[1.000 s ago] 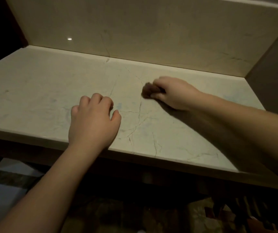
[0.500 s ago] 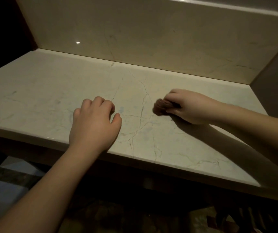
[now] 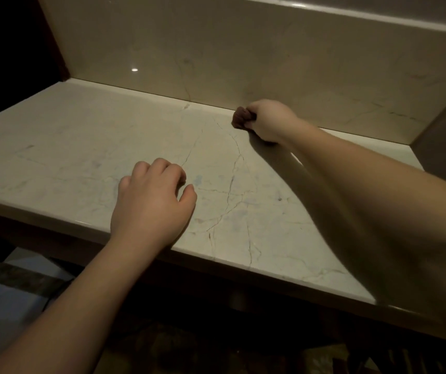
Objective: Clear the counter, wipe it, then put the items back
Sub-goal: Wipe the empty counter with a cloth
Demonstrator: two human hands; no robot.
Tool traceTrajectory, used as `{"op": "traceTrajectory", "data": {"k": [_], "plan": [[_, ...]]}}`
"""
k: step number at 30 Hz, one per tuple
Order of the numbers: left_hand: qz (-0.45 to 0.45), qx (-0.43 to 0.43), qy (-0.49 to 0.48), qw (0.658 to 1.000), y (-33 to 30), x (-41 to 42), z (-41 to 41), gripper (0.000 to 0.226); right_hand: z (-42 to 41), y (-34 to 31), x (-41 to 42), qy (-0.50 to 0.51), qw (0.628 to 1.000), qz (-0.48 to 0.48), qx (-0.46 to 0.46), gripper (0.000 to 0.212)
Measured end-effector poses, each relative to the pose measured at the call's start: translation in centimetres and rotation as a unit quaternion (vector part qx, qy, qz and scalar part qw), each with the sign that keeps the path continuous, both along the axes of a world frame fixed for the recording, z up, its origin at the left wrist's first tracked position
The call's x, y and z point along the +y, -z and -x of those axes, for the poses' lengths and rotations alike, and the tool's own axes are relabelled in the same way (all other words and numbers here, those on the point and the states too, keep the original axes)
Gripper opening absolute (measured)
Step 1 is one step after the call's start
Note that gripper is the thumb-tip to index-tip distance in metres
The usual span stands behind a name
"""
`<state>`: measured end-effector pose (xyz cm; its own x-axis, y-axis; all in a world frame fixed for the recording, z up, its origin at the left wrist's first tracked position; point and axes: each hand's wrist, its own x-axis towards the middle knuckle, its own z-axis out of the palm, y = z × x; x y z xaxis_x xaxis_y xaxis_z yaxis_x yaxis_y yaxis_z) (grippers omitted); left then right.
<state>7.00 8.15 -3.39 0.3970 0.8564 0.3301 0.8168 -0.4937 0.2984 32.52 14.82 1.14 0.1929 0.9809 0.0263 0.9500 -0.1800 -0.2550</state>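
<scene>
Since the earlier frame, the right hand [image 3: 266,121] has been moved back to the backsplash [image 3: 270,55] — a brown cloth [image 3: 240,117] is gripped in its curled fingers; the left hand [image 3: 151,206] is rested on the counter [image 3: 81,157], loosely curled — nothing held.

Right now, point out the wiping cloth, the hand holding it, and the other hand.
brown cloth [image 3: 240,118], head view, bunched end showing.
right hand [image 3: 269,121], head view, back of fist.
left hand [image 3: 151,203], head view, back of hand.

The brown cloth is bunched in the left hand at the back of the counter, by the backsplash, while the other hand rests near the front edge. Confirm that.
Wrong hand. The head view shows the right hand gripping the brown cloth at the back of the counter, by the backsplash. The left hand is the one resting near the front edge.
</scene>
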Motion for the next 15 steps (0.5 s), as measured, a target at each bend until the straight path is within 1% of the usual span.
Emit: {"op": "traceTrajectory", "data": {"k": [3,7,9,11,12,13,15], "plan": [[0.0,-0.006,0.0,1.0,0.0,0.0,0.1,0.023,-1.7,0.5,-2.4,0.002,0.998,-0.018,-0.065,0.008],[-0.006,-0.009,-0.001,1.0,0.1,0.0,0.1,0.022,-4.5,0.7,-5.9,0.013,0.993,0.008,-0.118,0.017],[-0.006,-0.008,-0.002,1.0,0.1,0.0,0.1,0.022,-4.6,0.4,-5.8,0.021,0.992,0.016,-0.126,0.023],[-0.005,-0.007,-0.003,1.0,0.1,0.0,0.1,0.022,-4.1,0.1,-4.1,0.033,0.993,0.021,-0.116,0.03],[-0.004,-0.007,-0.003,1.0,0.1,0.0,0.1,0.022,-3.5,0.0,-3.0,0.038,0.994,0.017,-0.104,0.029],[-0.004,-0.008,-0.005,1.0,0.0,0.0,0.1,0.022,-3.0,-0.1,-1.6,0.043,0.994,0.012,-0.095,0.023],[-0.002,-0.008,-0.007,1.0,0.0,0.0,0.0,0.022,-1.5,-0.2,1.2,0.051,0.994,0.003,-0.092,0.006]]}}
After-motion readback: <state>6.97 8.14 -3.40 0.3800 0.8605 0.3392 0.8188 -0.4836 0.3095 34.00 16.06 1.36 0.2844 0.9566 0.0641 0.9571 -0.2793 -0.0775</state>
